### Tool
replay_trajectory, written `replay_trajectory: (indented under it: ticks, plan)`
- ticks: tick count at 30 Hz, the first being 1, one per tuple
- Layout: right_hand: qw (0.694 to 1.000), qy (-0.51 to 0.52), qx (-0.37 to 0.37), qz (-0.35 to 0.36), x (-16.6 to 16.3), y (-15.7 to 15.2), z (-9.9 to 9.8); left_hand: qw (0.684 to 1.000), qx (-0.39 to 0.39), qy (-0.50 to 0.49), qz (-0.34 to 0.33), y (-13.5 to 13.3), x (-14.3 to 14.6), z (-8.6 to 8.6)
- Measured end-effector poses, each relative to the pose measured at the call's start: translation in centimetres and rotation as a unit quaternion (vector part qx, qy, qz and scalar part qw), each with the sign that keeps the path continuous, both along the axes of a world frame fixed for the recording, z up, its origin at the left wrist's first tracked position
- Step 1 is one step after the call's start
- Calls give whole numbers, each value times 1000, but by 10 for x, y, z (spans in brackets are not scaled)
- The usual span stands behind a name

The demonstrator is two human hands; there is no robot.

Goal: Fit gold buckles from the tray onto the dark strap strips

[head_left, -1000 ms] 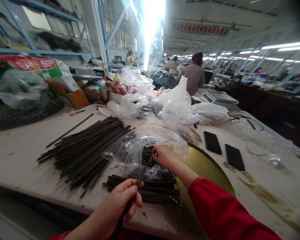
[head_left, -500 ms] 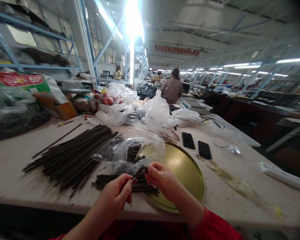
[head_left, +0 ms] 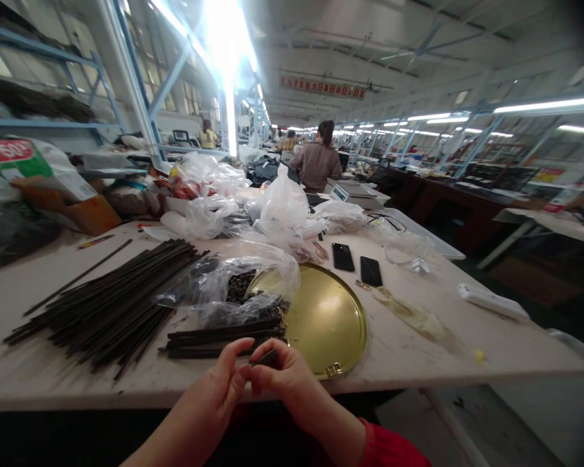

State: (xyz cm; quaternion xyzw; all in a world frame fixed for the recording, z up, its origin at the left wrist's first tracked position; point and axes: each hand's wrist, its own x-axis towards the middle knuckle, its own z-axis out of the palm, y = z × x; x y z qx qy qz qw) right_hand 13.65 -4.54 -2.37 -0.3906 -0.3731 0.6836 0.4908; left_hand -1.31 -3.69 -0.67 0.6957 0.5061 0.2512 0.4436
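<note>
My left hand [head_left: 219, 389] and my right hand [head_left: 285, 383] meet at the near table edge, both pinched on one thin dark strip [head_left: 265, 357]. Just beyond them lies a small stack of short dark strips [head_left: 219, 340]. Behind that a clear plastic bag [head_left: 243, 282] holds small dark pieces. A round gold tray [head_left: 326, 318] sits to the right of the bag, partly under it. A large fan of long dark strips [head_left: 111, 298] is spread at the left.
Two black phones [head_left: 355, 263] lie past the tray, and a white device [head_left: 491, 301] sits near the right edge. Plastic bags [head_left: 277, 204] and boxes crowd the table's far side. A person [head_left: 318, 159] stands with their back turned further off.
My hands have drawn back from the bag to the near table edge, and now both pinch the dark strip together. The view has shifted right and back.
</note>
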Motion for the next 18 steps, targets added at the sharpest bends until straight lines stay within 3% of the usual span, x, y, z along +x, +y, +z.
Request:
replay_trajectory:
  ticks: [3,6,7,9,11,14,18]
  plan:
    - [999,34,-11,14,-4,-11,-9,999,-19,-28,-25,3,-1,-18]
    - [988,-141,70,11,24,-13,-12,997,-42,-15,-65,8,-5,-22]
    - [959,-266,103,6,41,-12,-13,996,-50,2,-74,10,-7,-21]
    - [859,-494,136,8,80,-6,-14,995,-59,33,-71,13,-9,-19]
    - [755,-642,121,56,116,2,-18,995,-62,39,-63,14,-8,-20]
    - [729,-669,104,103,146,11,-28,995,-72,32,-69,15,-1,-27]
    - [735,-660,95,125,151,14,-36,991,-94,31,-91,16,6,-34]
